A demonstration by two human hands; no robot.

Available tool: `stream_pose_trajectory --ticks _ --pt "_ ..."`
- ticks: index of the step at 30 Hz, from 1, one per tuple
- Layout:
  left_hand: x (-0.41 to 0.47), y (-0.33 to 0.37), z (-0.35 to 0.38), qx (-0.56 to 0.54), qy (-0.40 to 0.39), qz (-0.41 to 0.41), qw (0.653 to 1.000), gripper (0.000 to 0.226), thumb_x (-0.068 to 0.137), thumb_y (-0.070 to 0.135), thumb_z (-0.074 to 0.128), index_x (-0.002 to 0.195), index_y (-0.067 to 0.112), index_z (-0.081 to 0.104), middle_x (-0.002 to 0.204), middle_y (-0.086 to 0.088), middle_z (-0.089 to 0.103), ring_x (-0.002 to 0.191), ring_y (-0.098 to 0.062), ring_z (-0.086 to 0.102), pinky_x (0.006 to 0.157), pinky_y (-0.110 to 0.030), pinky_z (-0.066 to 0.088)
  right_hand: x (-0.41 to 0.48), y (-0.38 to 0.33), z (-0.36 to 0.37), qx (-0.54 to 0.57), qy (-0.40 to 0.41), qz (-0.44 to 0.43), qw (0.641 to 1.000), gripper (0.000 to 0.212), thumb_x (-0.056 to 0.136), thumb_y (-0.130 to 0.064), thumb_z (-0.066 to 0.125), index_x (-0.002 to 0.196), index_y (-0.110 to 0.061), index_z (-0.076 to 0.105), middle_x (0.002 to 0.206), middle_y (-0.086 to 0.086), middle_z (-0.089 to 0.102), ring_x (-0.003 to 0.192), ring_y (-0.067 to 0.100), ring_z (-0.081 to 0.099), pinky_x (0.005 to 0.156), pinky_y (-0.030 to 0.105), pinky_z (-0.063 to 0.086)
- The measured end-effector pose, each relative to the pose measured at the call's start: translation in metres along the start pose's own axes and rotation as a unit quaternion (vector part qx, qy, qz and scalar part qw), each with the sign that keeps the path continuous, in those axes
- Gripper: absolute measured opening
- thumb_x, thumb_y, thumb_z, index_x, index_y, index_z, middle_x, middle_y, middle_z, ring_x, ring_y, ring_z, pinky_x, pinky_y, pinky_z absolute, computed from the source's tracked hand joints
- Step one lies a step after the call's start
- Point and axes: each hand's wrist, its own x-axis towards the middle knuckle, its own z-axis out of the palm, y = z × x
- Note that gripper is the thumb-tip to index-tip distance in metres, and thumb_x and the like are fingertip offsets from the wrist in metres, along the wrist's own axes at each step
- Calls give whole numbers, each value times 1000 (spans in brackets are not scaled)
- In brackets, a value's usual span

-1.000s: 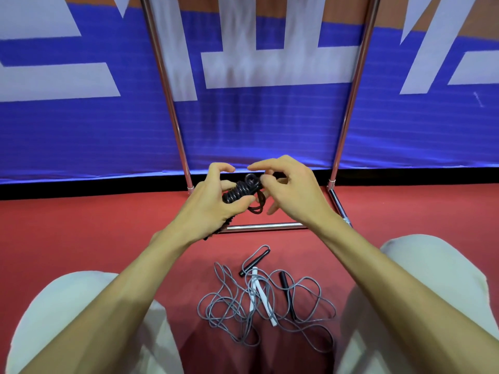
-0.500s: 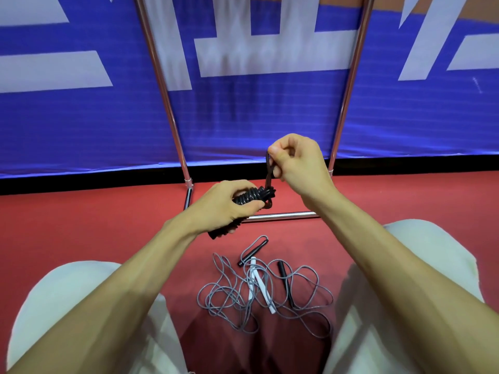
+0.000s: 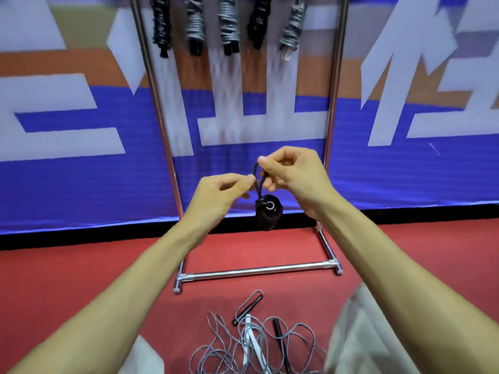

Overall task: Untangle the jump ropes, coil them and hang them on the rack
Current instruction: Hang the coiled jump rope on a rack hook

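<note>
A coiled black jump rope (image 3: 268, 213) dangles in the air from a short loop of its own cord. My right hand (image 3: 293, 171) pinches the top of that loop. My left hand (image 3: 225, 191) pinches the loop's left strand just beside it. Both hands are raised in front of the metal rack (image 3: 253, 271). Several coiled ropes (image 3: 229, 22), black and grey, hang from the top of the rack. A tangle of grey rope (image 3: 253, 344) with black and white handles lies on the red floor between my knees.
The rack's two chrome uprights (image 3: 167, 147) stand against a blue, white and orange banner wall (image 3: 81, 171). Its base bar lies on the red floor (image 3: 54, 279). My pale trouser knees (image 3: 359, 341) frame the tangle.
The view has tilted up, so the hanging ropes show. My left hand let go of the coil and took the loop; the coil now dangles from both hands, lifted higher.
</note>
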Motion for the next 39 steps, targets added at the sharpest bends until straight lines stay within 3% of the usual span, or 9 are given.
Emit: stream_pose_trajectory --ticks 3,10,19,23,26,28,30,34,39 --pt "18 36 3 18 -1 49 999 5 85 13 73 82 17 72 69 10 71 66 2 63 67 -11 47 14 -29 -12 -29 21 -28 999 16 87 -8 67 72 -4 60 61 12 61 43 10 55 46 19 46" --pt "75 112 5 66 28 86 994 11 93 11 63 83 16 63 71 1 70 65 -7 68 62 -27 56 56 -87 -40 -180 115 -135 968 24 89 -12 63 67 -21 60 56 2 61 43 9 54 50 25 48" --pt "153 168 11 43 55 130 989 7 89 10 69 94 6 70 79 -9 71 62 -13 64 54 -19 53 123 -124 -76 -40 75 -156 984 19 88 1 61 85 -17 66 68 8 66 56 17 62 60 28 55" --pt "202 180 22 46 58 142 987 7 90 9 68 95 5 70 82 -13 72 64 -17 64 65 -33 57 170 -128 -94 -42 122 -153 980 10 87 -3 66 87 -12 69 66 8 68 56 18 64 58 26 54" --pt "250 193 33 63 71 165 982 10 89 12 69 96 5 72 80 -8 71 60 -11 62 58 -23 53 210 -139 -109 -14 155 -161 974 3 87 0 65 89 0 67 65 9 65 50 11 62 53 21 54" --pt "285 205 41 64 79 179 979 13 88 14 71 96 5 74 83 -7 73 68 -16 67 69 -29 57 237 -148 -123 1 176 -170 969 6 87 0 65 90 4 67 64 9 64 48 9 61 53 20 54" --pt "315 216 51 46 79 189 978 9 89 14 70 92 6 73 86 -11 74 73 -22 68 77 -36 58 264 -158 -138 -3 198 -180 964 7 86 -2 66 91 4 68 67 10 65 52 12 62 55 23 56" --pt "363 236 71 19 86 194 977 8 90 11 67 89 5 72 86 -16 71 69 -24 65 64 -35 57 314 -176 -166 -25 223 -170 959 9 84 -3 69 90 2 71 72 14 69 55 16 65 56 24 54" --pt "410 245 83 20 124 184 975 15 86 12 71 71 16 70 87 -14 74 85 -31 71 81 -46 59 358 -185 -180 -73 245 -156 954 4 81 -2 71 77 -4 71 72 15 71 56 19 68 59 26 56"
